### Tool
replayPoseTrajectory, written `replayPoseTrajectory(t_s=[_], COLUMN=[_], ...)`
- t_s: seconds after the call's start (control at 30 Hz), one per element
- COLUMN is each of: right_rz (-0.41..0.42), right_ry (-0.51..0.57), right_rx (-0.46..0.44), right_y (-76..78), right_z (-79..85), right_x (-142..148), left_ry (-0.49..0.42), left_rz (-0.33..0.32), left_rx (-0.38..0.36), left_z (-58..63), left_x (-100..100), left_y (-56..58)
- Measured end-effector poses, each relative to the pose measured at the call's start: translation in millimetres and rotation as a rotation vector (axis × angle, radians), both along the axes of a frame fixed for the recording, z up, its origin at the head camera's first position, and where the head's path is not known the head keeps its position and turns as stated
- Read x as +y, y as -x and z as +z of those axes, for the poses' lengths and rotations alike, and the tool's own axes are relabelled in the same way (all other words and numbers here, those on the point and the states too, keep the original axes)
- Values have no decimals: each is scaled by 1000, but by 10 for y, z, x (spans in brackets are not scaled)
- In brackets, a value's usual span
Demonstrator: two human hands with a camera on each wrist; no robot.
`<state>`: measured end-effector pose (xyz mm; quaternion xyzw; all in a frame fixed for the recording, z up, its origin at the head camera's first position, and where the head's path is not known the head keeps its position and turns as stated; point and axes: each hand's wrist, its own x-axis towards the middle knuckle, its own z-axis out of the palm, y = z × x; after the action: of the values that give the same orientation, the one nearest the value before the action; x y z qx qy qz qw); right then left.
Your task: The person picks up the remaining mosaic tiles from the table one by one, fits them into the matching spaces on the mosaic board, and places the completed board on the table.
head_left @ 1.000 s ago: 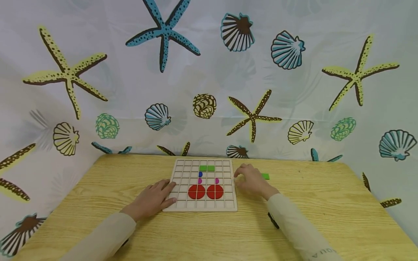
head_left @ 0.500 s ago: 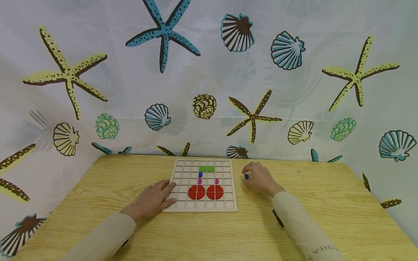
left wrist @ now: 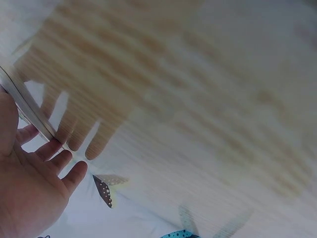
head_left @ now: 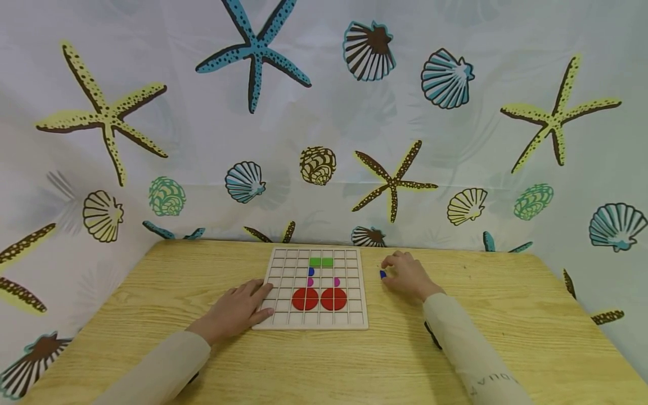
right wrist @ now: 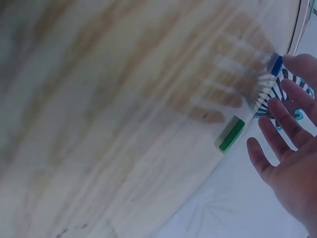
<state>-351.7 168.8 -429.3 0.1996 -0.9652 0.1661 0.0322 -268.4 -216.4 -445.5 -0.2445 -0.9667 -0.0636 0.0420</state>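
Observation:
My left hand [head_left: 240,306] rests on the left edge of a white grid board [head_left: 349,320], fingertips on its top. On the board sit two green pieces [head_left: 321,262], a blue half-round piece [head_left: 311,272], two small magenta pieces [head_left: 310,282] and two red discs [head_left: 305,299]. To the right of the board, my right hand [head_left: 409,277] is low over the table, with fingers bent and apart. At its fingertips a small blue piece [right wrist: 277,65] lies on the table. A green piece [right wrist: 231,134] lies under the hand in the right wrist view, hidden from the head view.
The wooden table [head_left: 304,365] reaches back to a hanging cloth [head_left: 324,112] printed with starfish and shells. The cloth also hangs along both sides. The table's glossy top mirrors the hands in both wrist views.
My right hand has moved right, away from the board edge, uncovering the blue piece and covering the green one. The left hand and the pieces on the board have not moved.

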Motion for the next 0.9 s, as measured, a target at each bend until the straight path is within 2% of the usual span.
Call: replayPoseTrajectory(t_s=[0.3,0.6,0.9], right_rz=[7,13,21], right_ry=[-18,-22,-20], right_rx=[-28,-43,-43], right_y=[-6,-8,9], right_z=[10,23,7], right_x=[10,7,10], left_ry=[-5,-1,1], left_rz=[-1,12,4], left_rx=[10,-17,-8], left_z=[23,-3,-27], left_x=[9,2,-7], left_y=[-19,6,21])
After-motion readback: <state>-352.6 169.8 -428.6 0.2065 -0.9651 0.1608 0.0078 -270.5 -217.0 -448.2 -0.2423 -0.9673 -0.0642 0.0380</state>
